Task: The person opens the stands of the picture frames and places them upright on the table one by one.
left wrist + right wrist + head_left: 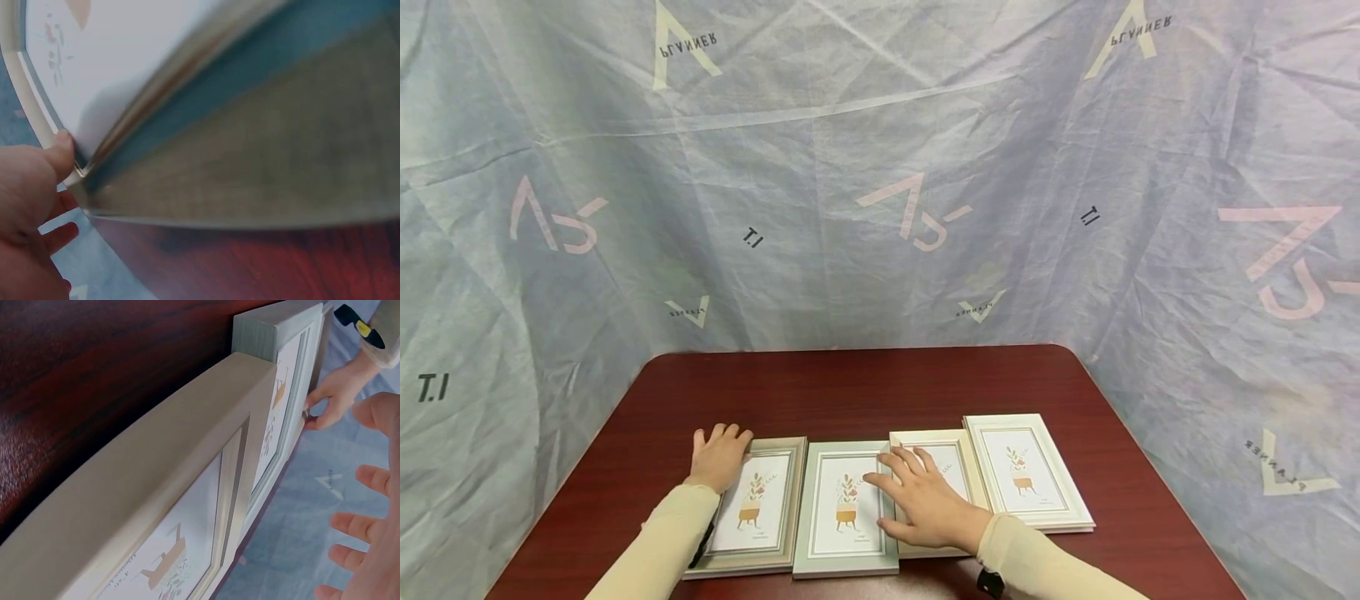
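Observation:
Several picture frames with plant prints lie in a row on the table. My left hand (pixel 718 460) is at the upper left corner of the leftmost, beige picture frame (pixel 767 500). In the left wrist view its thumb (pixel 60 156) lies on the front border and other fingers sit beyond the outer edge, pinching that corner. My right hand (pixel 925 504), fingers spread, is above the pale green frame (pixel 827 508) and the cream frame (pixel 947 471), partly covering both. In the right wrist view the right hand (pixel 375 537) is apart from the frames. A white frame (pixel 1026 471) lies at the far right, slightly tilted.
The dark red table (pixel 850 387) extends behind the row and to both sides. A grey printed cloth (pixel 820 167) hangs around the back and sides of it. A black band (pixel 990 582) is on the right wrist.

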### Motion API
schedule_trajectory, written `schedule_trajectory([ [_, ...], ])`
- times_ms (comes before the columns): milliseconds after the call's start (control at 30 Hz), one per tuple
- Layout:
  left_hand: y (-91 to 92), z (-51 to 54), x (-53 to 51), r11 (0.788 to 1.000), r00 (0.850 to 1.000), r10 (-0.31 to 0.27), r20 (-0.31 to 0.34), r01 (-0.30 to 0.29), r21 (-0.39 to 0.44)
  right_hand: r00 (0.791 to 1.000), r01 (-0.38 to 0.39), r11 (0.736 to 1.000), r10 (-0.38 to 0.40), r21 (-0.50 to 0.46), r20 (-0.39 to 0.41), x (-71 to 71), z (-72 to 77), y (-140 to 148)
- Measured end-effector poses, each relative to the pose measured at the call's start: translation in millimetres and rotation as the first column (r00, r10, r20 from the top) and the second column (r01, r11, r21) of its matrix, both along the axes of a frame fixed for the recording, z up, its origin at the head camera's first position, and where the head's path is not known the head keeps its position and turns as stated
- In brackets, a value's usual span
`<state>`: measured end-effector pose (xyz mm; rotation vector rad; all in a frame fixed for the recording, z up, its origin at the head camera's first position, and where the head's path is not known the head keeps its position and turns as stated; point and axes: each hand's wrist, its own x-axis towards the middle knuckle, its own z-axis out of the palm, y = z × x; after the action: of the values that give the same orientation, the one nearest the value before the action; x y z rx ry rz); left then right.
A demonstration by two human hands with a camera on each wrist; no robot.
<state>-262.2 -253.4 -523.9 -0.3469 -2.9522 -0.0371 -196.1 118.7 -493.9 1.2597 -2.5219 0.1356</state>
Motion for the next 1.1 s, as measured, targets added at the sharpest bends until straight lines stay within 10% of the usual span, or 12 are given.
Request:
schedule_trajectory([
  [300, -5.3, 1.0, -2.3, 0.997, 0.999, -0.026, -0.023, 0.027, 0.065, 1.000, 0.006, 1.000, -0.006, 0.007, -0.006, 0.2, 2.7, 1],
  [1100, -20.3, 45.2, 10.3, 0.973, 0.983, -0.139, -0.117, 0.158, 0.168, 0.996, 0.084, 0.988, -0.083, -0.128, 0.015, -13.9, 24.5, 29],
])
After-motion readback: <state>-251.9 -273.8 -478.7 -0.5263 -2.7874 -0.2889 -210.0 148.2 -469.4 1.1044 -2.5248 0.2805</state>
